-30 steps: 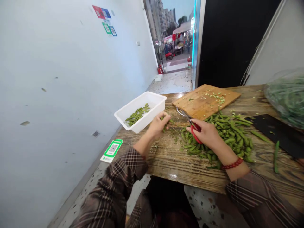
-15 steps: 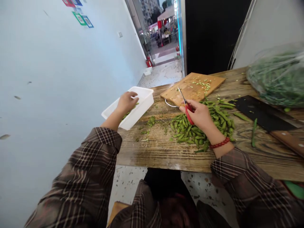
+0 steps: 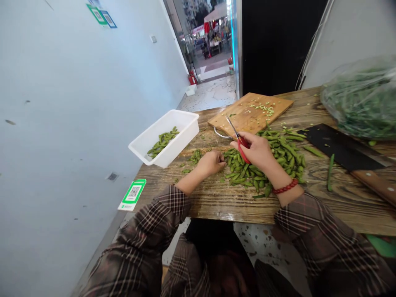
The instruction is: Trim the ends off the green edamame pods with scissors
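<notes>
My right hand (image 3: 255, 149) holds scissors (image 3: 242, 148) by their red handles, blades pointing up and away over the near edge of the cutting board. Below it spreads a heap of green edamame pods (image 3: 287, 154). At the left edge of this heap, my left hand (image 3: 213, 162) rests low with curled fingers; what they hold, if anything, is hidden. A small pile of trimmed green bits (image 3: 196, 156) lies just beyond that hand. To the left stands a white plastic tub (image 3: 183, 145), with several edamame pods (image 3: 163, 141) lying in it.
A wooden cutting board (image 3: 227, 120) with chopped bits lies at the back. On the right are a cleaver (image 3: 343, 146) and a clear bag of green vegetables (image 3: 365, 103). A green QR card (image 3: 133, 194) is at the table's left end, beside the wall.
My left hand has come out of the white tub and moved right to the heap's edge, its fingers now curled. My right hand keeps the scissors in nearly the same place.
</notes>
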The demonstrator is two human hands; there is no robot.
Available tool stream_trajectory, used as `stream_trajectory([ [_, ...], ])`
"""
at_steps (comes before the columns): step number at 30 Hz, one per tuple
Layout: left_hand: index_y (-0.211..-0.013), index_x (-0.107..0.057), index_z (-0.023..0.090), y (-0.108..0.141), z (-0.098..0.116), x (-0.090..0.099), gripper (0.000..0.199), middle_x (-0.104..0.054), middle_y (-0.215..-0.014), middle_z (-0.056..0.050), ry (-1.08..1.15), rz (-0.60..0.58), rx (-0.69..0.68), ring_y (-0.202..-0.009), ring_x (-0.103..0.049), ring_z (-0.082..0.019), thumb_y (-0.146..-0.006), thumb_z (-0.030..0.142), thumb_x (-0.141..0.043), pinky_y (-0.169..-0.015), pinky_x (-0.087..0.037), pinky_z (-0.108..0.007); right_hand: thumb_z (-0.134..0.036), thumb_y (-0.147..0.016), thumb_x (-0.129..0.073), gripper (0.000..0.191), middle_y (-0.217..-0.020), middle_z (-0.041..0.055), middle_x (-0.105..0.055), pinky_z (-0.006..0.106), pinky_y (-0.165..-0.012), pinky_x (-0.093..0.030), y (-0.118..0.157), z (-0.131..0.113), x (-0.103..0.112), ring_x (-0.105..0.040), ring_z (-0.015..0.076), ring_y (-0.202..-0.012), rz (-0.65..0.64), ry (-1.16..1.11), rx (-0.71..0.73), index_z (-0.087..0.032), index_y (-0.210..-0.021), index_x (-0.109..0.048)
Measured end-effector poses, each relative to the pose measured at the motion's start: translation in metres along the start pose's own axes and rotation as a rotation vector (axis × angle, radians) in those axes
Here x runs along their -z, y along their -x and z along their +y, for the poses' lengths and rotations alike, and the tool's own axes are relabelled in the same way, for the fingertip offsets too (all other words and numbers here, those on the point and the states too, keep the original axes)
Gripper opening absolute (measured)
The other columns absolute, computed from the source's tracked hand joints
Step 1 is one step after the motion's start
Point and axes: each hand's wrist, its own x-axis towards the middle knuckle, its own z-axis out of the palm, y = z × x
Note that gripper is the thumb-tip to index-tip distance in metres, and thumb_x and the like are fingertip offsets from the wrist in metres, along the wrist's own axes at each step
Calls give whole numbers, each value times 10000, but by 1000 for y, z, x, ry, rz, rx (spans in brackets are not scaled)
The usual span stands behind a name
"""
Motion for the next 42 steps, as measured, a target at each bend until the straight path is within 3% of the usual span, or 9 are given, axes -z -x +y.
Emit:
stream_trajectory([
  [4,-624,-564,168,7,-3,11,121,-517,-592,24,171,57,-39,-556,-428,-105,-620,107,-669,-552,-308,-222,-430,-771,-642,368,-760,34,-679,278,-634,-453,2,0,-1,-573,160,-643,-25,24,14,-161,-1014,-703],
  [9,-764,-475,176,38,-6,34,221,-632,-678,-1,672,132,108,-470,-469,-75,-730,282,-666,-485,-346,-200,-449,-761,-658,401,-757,41,-680,288,-631,-459,5,-5,-1,-584,171,-647,-125,80,96,-157,-1033,-699],
  [14,-815,-532,153,73,1,33,294,-677,-676,-29,899,172,182,-440,-479,-61,-691,329,-732,-449,-356,-184,-436,-792,-646,400,-780,45,-651,287,-623,-463,22,-23,0,-558,161,-645,-213,113,202,-161,-1081,-674],
  [17,-829,-624,133,86,9,23,280,-668,-670,-31,957,172,163,-469,-483,-65,-691,350,-734,-453,-369,-185,-393,-805,-654,376,-791,38,-620,282,-636,-469,46,-37,2,-552,155,-664,-315,134,254,-181,-1115,-652],
  [20,-836,-677,144,95,14,14,242,-652,-658,-18,983,160,133,-466,-456,-60,-719,353,-713,-449,-357,-184,-387,-808,-661,380,-800,33,-606,287,-654,-483,75,-46,0,-562,155,-682,-402,193,211,-215,-1146,-635],
  [27,-881,-700,153,103,6,-2,236,-655,-688,-27,987,64,71,-579,-522,-95,-732,336,-703,-503,-362,-187,-397,-817,-655,433,-826,39,-591,290,-643,-489,126,-40,-12,-549,149,-675,-296,231,66,-187,-1192,-598],
  [35,-825,-690,119,108,-10,-6,229,-637,-705,-25,990,-24,-71,-692,-559,-121,-750,335,-689,-692,-414,-236,-412,-801,-667,447,-785,23,-554,281,-595,-468,134,-33,-33,-518,138,-623,-234,212,93,-196,-1187,-599],
  [42,-783,-667,121,111,-18,-8,217,-595,-651,-4,1002,-6,-40,-604,-496,-92,-788,336,-640,-632,-382,-224,-413,-805,-666,454,-781,23,-545,274,-571,-452,127,-29,-47,-494,134,-605,-221,183,130,-186,-1194,-610],
])
